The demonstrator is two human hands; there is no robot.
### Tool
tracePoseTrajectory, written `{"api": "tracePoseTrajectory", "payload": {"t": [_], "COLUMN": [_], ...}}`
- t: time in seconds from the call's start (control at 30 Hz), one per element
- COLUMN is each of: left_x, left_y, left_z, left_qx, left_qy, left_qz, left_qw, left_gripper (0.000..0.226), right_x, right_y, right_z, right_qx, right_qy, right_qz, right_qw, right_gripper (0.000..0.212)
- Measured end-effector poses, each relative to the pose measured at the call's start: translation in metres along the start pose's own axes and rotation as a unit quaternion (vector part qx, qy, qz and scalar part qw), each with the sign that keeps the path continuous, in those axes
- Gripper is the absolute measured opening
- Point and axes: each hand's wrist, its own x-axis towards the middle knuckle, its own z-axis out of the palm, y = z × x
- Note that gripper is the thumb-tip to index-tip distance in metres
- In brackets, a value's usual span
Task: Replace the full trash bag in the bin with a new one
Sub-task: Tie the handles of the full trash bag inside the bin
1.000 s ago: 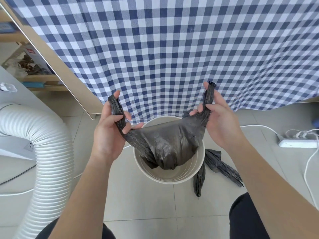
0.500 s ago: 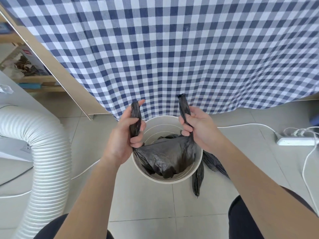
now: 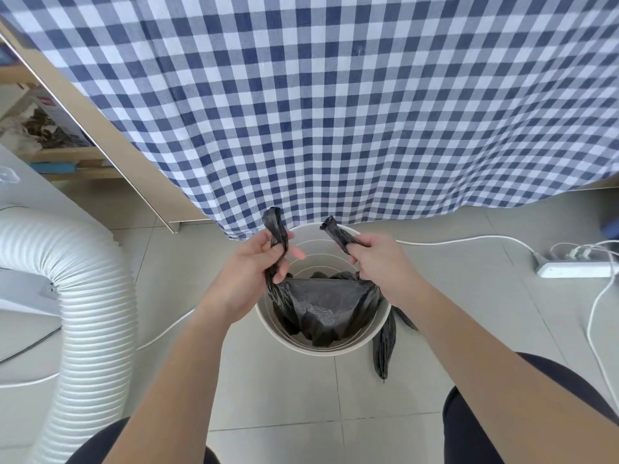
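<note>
A round cream bin [image 3: 335, 349] stands on the tiled floor in front of me. A black trash bag [image 3: 323, 308] hangs inside it, its body bunched low in the bin. My left hand [image 3: 259, 262] is closed around the bag's left handle, which sticks up above my fingers. My right hand [image 3: 375, 259] grips the right handle, held just above the bin's far rim. Another black bag [image 3: 384, 343] lies crumpled on the floor against the bin's right side.
A blue and white checked cloth [image 3: 335, 112] hangs down just behind the bin. A thick white ribbed hose [image 3: 87, 313] curves along the left. A white power strip [image 3: 576, 269] with cables lies on the floor at right. My knees show at the bottom.
Both hands have come closer together over the bin while holding the handles. The bag has sunk lower into the bin.
</note>
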Motion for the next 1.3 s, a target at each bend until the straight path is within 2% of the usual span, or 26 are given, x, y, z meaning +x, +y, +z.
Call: {"api": "tracePoseTrajectory", "payload": {"t": [0.13,0.23,0.33,0.4,0.47,0.53,0.63,0.7,0.73,0.83,0.9,0.97,1.03,1.1,1.17,1.23,1.3], "left_x": [0.001,0.005,0.01,0.009,0.009,0.008,0.009,0.009,0.01,0.012,0.011,0.009,0.011,0.011,0.01,0.011,0.012], "left_y": [-0.004,-0.015,-0.026,-0.029,-0.03,-0.031,-0.035,-0.035,-0.035,-0.032,-0.029,-0.026,-0.028,-0.03,-0.033,-0.033,-0.034], "left_z": [0.013,0.03,0.038,0.04,0.042,0.042,0.039,0.035,0.032,0.017,0.012,0.009,0.008,0.006,0.005,0.004,0.004], "left_qx": [0.084,0.103,0.136,0.147,0.178,0.233,0.267,0.242,0.238,0.243,0.26,0.213,0.076,-0.035,-0.055,-0.042,-0.032], "left_qy": [-0.009,0.02,0.045,0.04,0.026,0.008,-0.004,0.012,0.013,-0.01,-0.009,0.007,0.017,0.025,0.034,0.044,0.07], "left_qz": [0.029,0.021,0.027,0.034,0.04,0.045,0.023,0.016,0.013,-0.003,-0.012,-0.013,-0.023,-0.047,-0.061,-0.057,-0.053], "left_qw": [0.996,0.994,0.989,0.988,0.983,0.971,0.963,0.97,0.971,0.97,0.966,0.977,0.997,0.998,0.996,0.996,0.996], "left_gripper": [0.043,0.058,0.067,0.07,0.073,0.079,0.086,0.081,0.069,0.012,0.034,0.047,0.046,0.038,0.032,0.03,0.029], "right_x": [0.001,-0.006,-0.01,-0.009,-0.01,-0.011,-0.005,-0.007,-0.007,-0.006,-0.007,-0.009,-0.008,-0.008,-0.01,-0.014,-0.015], "right_y": [0.003,-0.002,-0.008,-0.009,-0.01,-0.007,0.004,0.005,0.005,-0.001,-0.004,-0.008,-0.01,-0.012,-0.013,-0.015,-0.014], "right_z": [0.011,0.018,0.022,0.022,0.019,0.019,0.024,0.024,0.023,0.017,0.013,0.009,0.006,0.007,0.006,0.003,0.0], "right_qx": [-0.049,-0.084,0.008,0.047,0.063,0.057,0.017,0.05,0.079,0.172,0.242,0.276,0.294,0.298,0.301,0.272,0.146], "right_qy": [-0.001,-0.036,-0.123,-0.157,-0.182,-0.166,-0.052,-0.044,-0.051,-0.068,-0.095,-0.136,-0.187,-0.212,-0.233,-0.257,-0.245], "right_qz": [-0.017,-0.015,0.019,0.028,0.02,-0.001,-0.027,-0.004,0.01,0.032,0.041,0.042,0.033,0.021,0.003,-0.023,-0.073], "right_qw": [0.999,0.996,0.992,0.986,0.981,0.984,0.998,0.998,0.996,0.982,0.965,0.951,0.937,0.93,0.925,0.927,0.956], "right_gripper": [0.029,0.025,0.021,0.028,0.026,0.034,0.054,0.045,0.04,0.036,0.038,0.049,0.058,0.054,0.038,0.032,0.029]}}
